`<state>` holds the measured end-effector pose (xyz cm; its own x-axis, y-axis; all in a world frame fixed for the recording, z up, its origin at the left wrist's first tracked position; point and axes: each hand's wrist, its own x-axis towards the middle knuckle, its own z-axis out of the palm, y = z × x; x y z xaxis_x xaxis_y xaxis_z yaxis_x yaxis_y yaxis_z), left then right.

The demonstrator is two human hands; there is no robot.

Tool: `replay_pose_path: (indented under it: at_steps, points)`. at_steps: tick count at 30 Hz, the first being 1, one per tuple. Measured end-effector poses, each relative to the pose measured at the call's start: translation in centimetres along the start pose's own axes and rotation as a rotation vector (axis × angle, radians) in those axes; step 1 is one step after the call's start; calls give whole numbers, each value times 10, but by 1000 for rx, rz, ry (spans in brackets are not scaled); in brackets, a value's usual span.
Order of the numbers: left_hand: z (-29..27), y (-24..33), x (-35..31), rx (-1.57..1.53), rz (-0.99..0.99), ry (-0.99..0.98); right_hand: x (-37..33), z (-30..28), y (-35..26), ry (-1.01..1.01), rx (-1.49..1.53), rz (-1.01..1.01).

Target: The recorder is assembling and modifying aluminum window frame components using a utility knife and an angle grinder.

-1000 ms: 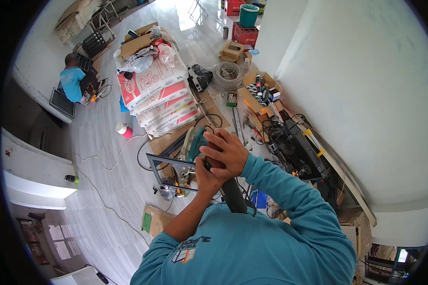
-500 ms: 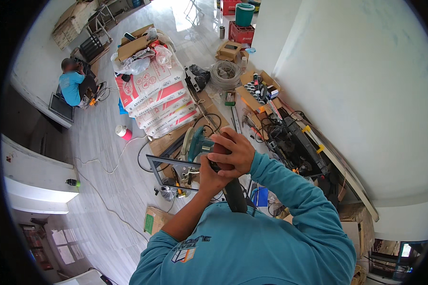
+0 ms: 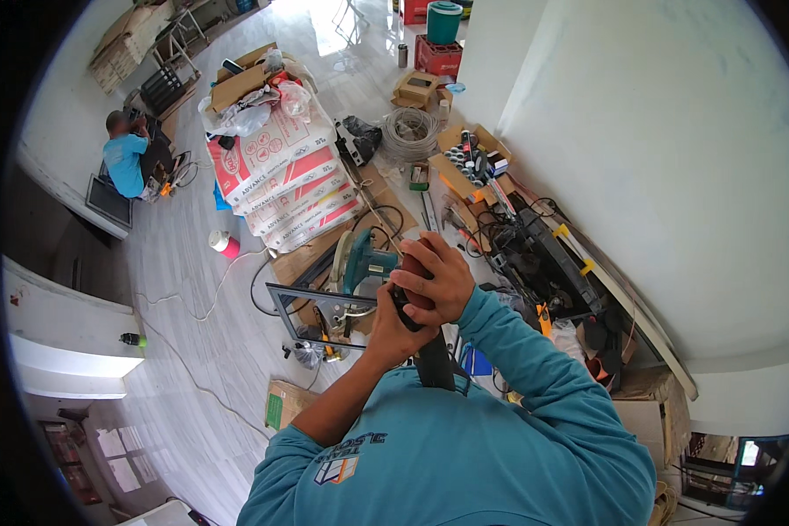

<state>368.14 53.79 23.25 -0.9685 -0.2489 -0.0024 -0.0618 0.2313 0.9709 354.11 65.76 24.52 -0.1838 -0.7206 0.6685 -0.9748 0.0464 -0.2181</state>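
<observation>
In front of my chest I hold a dark, long-bodied tool (image 3: 435, 364) that looks like an angle grinder, its body pointing back toward my shirt. My left hand (image 3: 393, 331) is closed round its black upper part. My right hand (image 3: 443, 285) grips the reddish-brown rounded part (image 3: 418, 261) at its far end, fingers curled over it. Fingers hide much of the tool, so its exact shape is unclear. Just beyond my hands stands a teal cut-off saw (image 3: 366, 263). A dark rectangular frame (image 3: 324, 342) lies beside the saw, left of my left hand.
Stacked red-and-white sacks (image 3: 294, 167) stand ahead, topped with cardboard and plastic bags. Tools and cables crowd a black case (image 3: 557, 263) along the right wall. A grey cable coil (image 3: 410, 134) lies farther off. A white cord (image 3: 197, 386) crosses the floor. Another person (image 3: 125, 158) crouches far left.
My hands have shifted slightly, and more of the tool's black upper part shows between them. Both keep their grip. The view has moved a little. The crouching person's arms are slightly higher.
</observation>
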Motion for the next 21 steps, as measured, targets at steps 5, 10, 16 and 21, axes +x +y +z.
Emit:
replay_pose_path:
  at_steps: [5, 10, 16, 21]
  points:
    - [13, -8, 0, -73, 89, 59, 12, -5, -11, -27, -95, -31]
    - [25, -62, -17, -749, -269, -191, 18, 5, -22, -134, -200, -50]
    - [15, -76, -19, -903, -407, -54, 36, 10, -34, -268, -79, 64]
    - [-39, -53, -14, -1199, -261, 31, -64, 36, -45, -233, 1004, 866]
